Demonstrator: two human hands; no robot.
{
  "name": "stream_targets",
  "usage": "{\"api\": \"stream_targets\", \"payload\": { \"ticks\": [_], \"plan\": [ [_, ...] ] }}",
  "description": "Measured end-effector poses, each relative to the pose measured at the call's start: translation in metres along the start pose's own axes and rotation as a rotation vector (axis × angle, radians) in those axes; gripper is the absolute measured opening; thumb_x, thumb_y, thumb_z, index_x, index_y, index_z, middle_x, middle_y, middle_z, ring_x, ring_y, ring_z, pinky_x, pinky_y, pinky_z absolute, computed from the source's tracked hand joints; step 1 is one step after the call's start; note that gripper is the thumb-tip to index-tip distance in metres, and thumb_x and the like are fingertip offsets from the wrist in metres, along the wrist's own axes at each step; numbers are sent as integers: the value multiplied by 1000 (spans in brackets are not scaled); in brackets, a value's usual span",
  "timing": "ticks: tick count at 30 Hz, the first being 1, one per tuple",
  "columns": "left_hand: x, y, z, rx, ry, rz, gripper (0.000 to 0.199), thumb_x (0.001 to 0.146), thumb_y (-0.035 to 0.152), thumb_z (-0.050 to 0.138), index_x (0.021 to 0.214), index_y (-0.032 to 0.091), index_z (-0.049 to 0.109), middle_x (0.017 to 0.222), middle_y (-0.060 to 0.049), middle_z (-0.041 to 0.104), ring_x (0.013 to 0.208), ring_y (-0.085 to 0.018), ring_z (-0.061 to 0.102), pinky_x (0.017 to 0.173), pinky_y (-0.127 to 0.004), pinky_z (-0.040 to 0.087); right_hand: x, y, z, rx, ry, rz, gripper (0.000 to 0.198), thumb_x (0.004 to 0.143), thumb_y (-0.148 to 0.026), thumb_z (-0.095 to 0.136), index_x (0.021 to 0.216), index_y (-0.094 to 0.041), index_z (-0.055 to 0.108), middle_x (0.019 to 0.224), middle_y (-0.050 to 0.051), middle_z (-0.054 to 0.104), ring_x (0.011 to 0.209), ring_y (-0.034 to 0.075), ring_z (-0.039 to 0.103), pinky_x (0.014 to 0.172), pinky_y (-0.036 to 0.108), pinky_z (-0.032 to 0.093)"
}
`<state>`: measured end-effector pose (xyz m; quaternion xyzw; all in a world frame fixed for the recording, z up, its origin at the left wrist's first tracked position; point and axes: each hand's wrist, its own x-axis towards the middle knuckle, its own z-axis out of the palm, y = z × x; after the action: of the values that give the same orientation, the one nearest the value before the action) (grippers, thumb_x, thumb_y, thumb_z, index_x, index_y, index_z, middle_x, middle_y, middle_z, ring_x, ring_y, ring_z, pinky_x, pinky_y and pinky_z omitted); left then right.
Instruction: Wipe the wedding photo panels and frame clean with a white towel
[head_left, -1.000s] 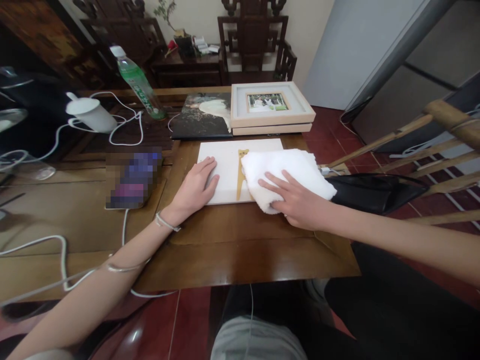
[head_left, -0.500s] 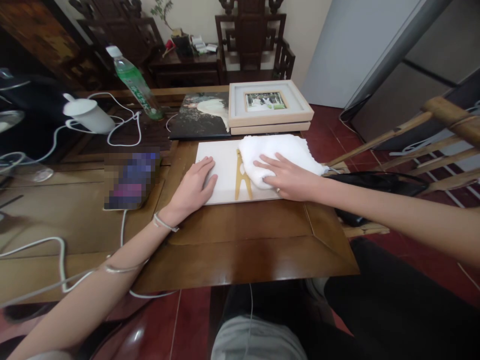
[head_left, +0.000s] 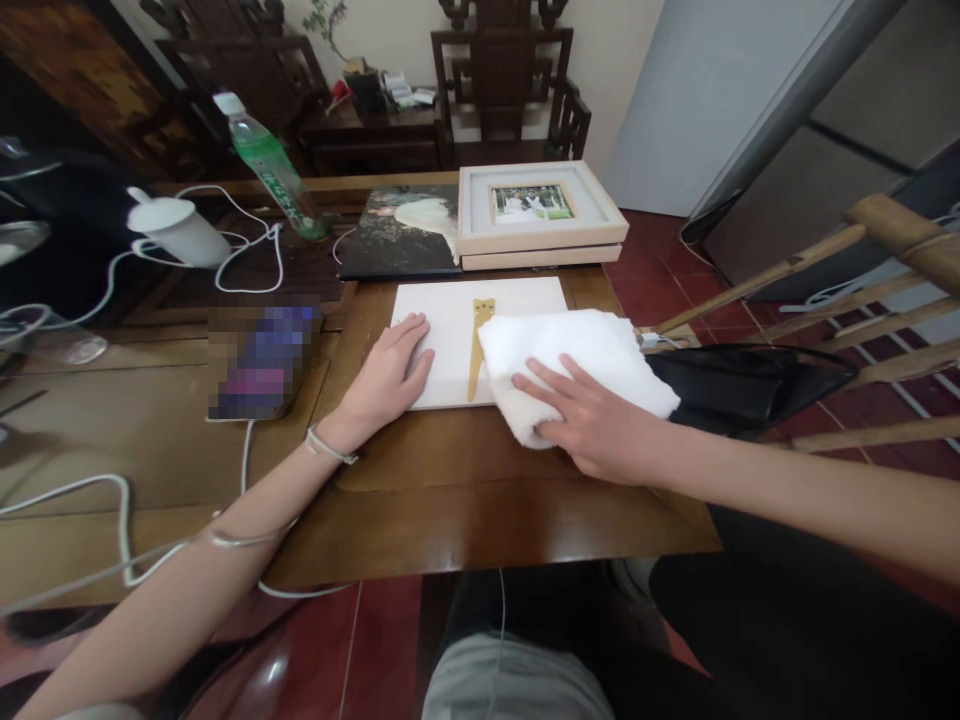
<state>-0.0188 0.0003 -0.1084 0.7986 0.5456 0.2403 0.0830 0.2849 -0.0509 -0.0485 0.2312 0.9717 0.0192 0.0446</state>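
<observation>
A flat white board (head_left: 442, 372) lies on the wooden table, with a gold cat-like figure (head_left: 480, 325) on its face. My left hand (head_left: 394, 368) rests flat on the board's left end, fingers extended. Over the right part of the board and past its near edge lies a folded white towel (head_left: 600, 345). My right hand (head_left: 592, 415) presses on this towel from above, with its thumb side at the rolled near-left corner. The towel hides the board's right side and part of the gold figure.
Framed photos (head_left: 540, 215) and a dark photo panel (head_left: 405, 230) lie behind the board. To the left are a phone (head_left: 266, 360), a lidded white cup (head_left: 180, 230), a green bottle (head_left: 270, 165) and cables. A black bag (head_left: 720, 385) sits on the bamboo chair (head_left: 885, 270) at right.
My right hand has drawn the towel toward me and slightly right, uncovering the board's far right corner and the top of the gold figure. My left hand stays in place.
</observation>
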Motion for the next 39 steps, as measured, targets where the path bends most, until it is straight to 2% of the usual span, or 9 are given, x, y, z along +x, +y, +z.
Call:
{"api": "stream_targets", "payload": {
  "ticks": [4, 8, 11, 15, 20, 26, 33, 39],
  "plan": [
    [0, 0, 0, 4, 8, 0, 56, 99, 38, 39, 138, 3, 59, 151, -23, 55, 146, -33, 48, 125, -54, 35, -4, 0, -3, -10, 1, -50, 36, 78, -5, 63, 110, -14, 75, 157, 25, 48, 148, 46, 39, 113, 70, 38],
    [0, -1, 1, -3, 11, 4, 52, 100, 36, 41, 138, 6, 59, 151, -22, 55, 146, -33, 48, 124, -55, 35, 6, 23, 0, -27, 12, -61, 38, 80, -4, 60, 114, -14, 73, 157, 23, 49, 149, 42, 39, 114, 67, 38],
    [0, -1, 1, -8, 11, 8, 52, 100, 36, 41, 138, 4, 59, 151, -23, 55, 146, -34, 47, 125, -55, 35, 21, 46, 1, -36, 19, -29, 41, 80, 0, 56, 117, -11, 70, 158, 24, 46, 150, 40, 37, 115, 66, 37],
    [0, -2, 1, -6, 14, 9, 51, 100, 37, 41, 138, 8, 59, 151, -20, 56, 145, -32, 49, 124, -54, 36, 44, 73, 0, -47, -11, 43, 47, 80, 3, 51, 123, -6, 66, 160, 27, 42, 152, 41, 34, 114, 66, 37],
    [0, -3, 0, -6, 6, 11, 50, 100, 37, 42, 138, 9, 59, 152, -20, 55, 145, -32, 48, 124, -55, 36, 61, 90, 0, -64, -2, 116, 53, 81, 5, 47, 130, -3, 62, 161, 30, 38, 151, 43, 33, 112, 67, 38],
    [0, -1, 0, -7, 1, 7, 52, 99, 37, 41, 138, 7, 59, 151, -21, 55, 146, -33, 48, 124, -55, 35, 53, 74, 5, -73, -13, 152, 53, 80, 2, 50, 132, -3, 62, 162, 31, 36, 152, 47, 29, 111, 70, 36],
    [0, 0, 0, -4, 5, 1, 53, 99, 38, 40, 138, 8, 59, 152, -20, 55, 146, -31, 47, 124, -54, 35, 22, 34, 10, -22, 47, 98, 44, 77, -2, 59, 118, -10, 71, 162, 27, 39, 152, 46, 30, 115, 72, 32],
    [-1, 0, 1, -11, 15, -1, 52, 100, 38, 40, 138, 9, 60, 152, -20, 55, 146, -31, 47, 124, -54, 34, 5, 8, 6, 35, 47, 65, 42, 76, -3, 62, 115, -13, 74, 161, 26, 41, 151, 46, 33, 116, 73, 32]
  ]
}}
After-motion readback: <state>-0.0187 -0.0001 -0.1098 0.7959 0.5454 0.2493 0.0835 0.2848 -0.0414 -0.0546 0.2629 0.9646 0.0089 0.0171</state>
